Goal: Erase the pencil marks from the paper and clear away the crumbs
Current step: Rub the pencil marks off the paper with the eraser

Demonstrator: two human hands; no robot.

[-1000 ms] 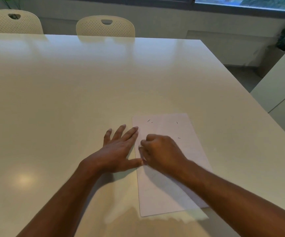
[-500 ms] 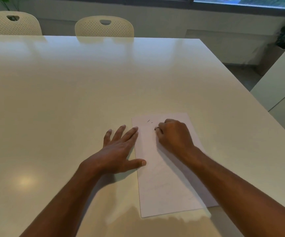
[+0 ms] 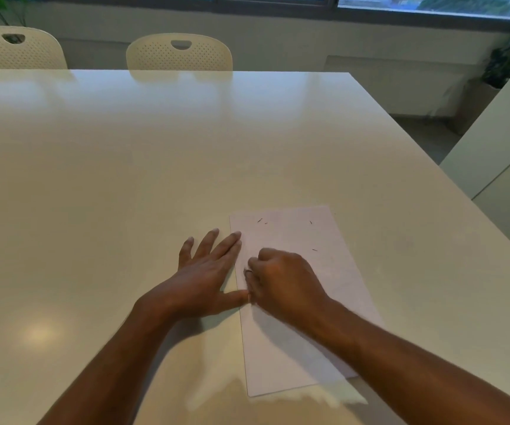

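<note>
Paper (image 3: 290,348): flat on the table (image 3: 125,164), its near corner is under the right arm.
Left hand (image 3: 204,277): fingers straight, pressing the paper's left edge.
Right hand (image 3: 284,283): blurry, fingers curled; whatever they hold is hidden, cannot tell.
Crumbs (image 3: 259,220): tiny dark bits near the far edge.

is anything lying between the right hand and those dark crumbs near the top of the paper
Nothing visible does. The right hand is curled on the paper, and only bare sheet lies between it and the crumbs.
</note>
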